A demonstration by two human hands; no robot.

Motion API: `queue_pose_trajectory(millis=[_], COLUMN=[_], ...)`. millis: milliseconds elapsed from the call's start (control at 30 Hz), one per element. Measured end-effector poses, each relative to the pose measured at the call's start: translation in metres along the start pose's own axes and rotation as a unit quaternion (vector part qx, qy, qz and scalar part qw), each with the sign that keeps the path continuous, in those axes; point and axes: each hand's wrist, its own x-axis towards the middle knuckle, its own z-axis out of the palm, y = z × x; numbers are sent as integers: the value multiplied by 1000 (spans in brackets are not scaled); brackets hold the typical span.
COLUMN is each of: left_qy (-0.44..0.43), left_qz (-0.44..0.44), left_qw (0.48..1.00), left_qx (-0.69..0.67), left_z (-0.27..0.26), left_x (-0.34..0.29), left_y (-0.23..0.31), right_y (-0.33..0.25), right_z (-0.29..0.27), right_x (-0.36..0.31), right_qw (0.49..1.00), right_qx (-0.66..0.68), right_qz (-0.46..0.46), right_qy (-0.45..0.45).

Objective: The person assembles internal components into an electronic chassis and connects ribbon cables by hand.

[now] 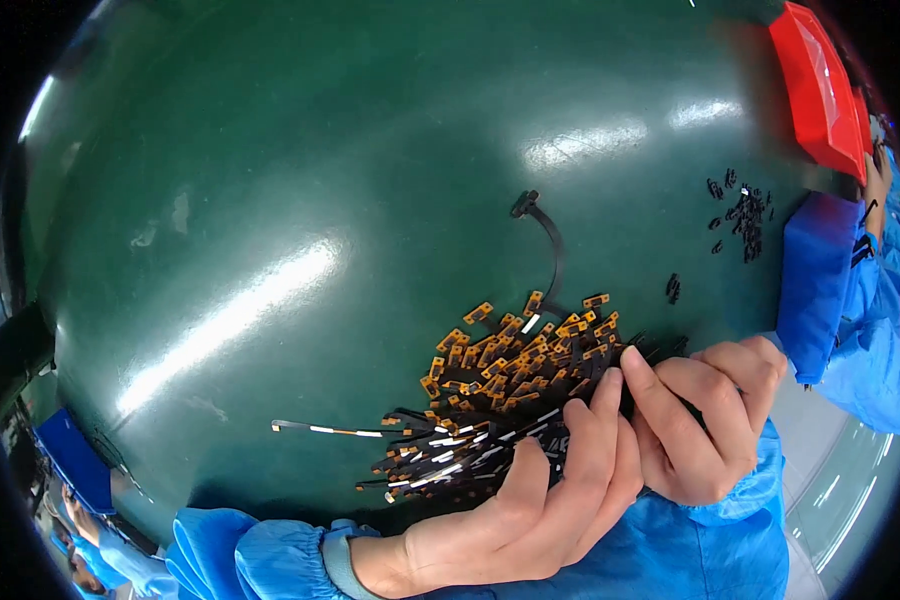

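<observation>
A heap of flat flex cables [515,365] with orange ends lies on the green table in front of me. Dark strips with white stretches fan out from its near side. My left hand [560,500] reaches over the near right part of the heap, fingers bent and closed in. Its fingertips almost meet those of my right hand [705,425], which is curled at the heap's right edge with the index finger pointing inward. Whatever sits between the fingertips is hidden. One black ribbon cable with a black connector [526,204] stretches away from the heap's far side.
Small black parts [748,225] are scattered at the right, with a few [673,288] closer to the heap. A red bin [820,95] and a blue bin [815,285] stand along the right edge. Another blue bin [75,460] is at the left. People in blue sit at both sides.
</observation>
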Motion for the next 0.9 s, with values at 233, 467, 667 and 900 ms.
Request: queue_pose_trajectory(millis=[233, 467, 667, 900], left_qy=[-11, -40, -40, -52], left_qz=[-16, -59, -64, -46], left_qw=[1000, 996, 996, 997], left_qx=[8, -56, -46, -38], left_z=[-4, -6, -9, -9], left_x=[4, 8, 5, 4], left_y=[0, 2, 5, 0], right_y=[4, 49, 45, 48], right_z=[-3, -24, -23, 6], right_x=[15, 52, 32, 27], right_qw=[999, 987, 980, 977], right_qx=[-14, 126, 93, 75], right_qz=[-47, -68, -176, -197], right_qy=[7, -73, -29, 27])
